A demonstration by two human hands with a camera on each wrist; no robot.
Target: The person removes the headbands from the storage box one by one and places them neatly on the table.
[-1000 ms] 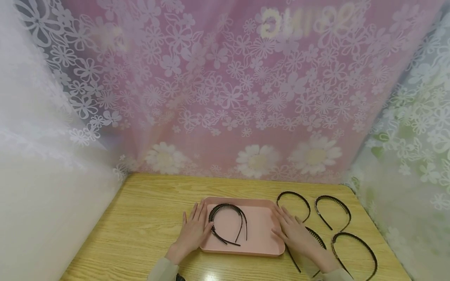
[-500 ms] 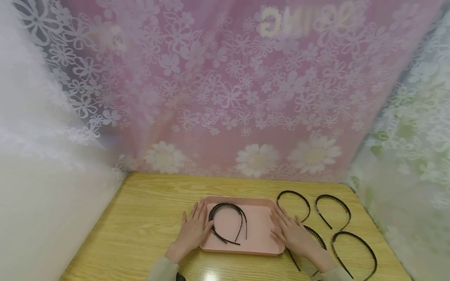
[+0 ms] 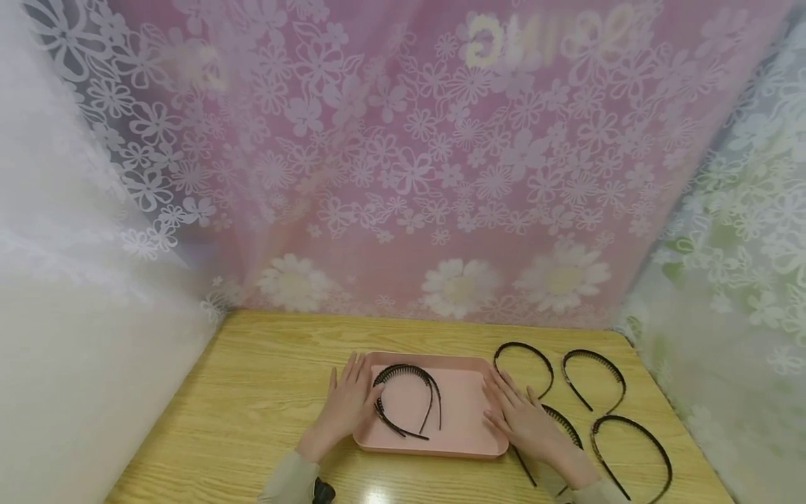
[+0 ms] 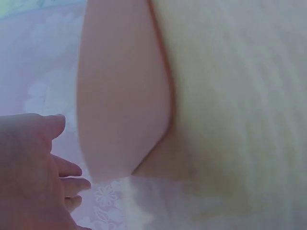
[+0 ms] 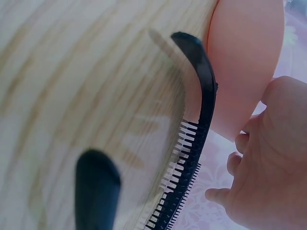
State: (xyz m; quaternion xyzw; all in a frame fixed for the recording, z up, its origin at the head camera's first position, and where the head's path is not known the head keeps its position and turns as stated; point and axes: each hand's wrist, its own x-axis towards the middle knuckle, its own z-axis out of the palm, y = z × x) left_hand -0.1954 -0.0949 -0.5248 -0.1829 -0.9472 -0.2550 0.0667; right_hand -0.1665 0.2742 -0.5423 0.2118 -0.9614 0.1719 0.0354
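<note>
A pink tray lies on the wooden table with black toothed headbands overlapping in its left half. My left hand is at the tray's left side, fingers extended and thumb over the rim. In the left wrist view, this hand shows beside the tray wall. At the opposite end, my right hand lies along the right rim with its fingers spread. The right wrist view shows that hand by the tray wall; a headband is near it. Neither hand grips a headband.
Several headbands lie right of the tray: one behind my right hand, one farther right, one at the front right, and one partly under my right forearm. Flowered cloth hangs behind the table.
My left hand has shifted slightly away from me along the tray's left side. The right hand stays at the right rim, and the headbands in the tray keep their arrangement.
</note>
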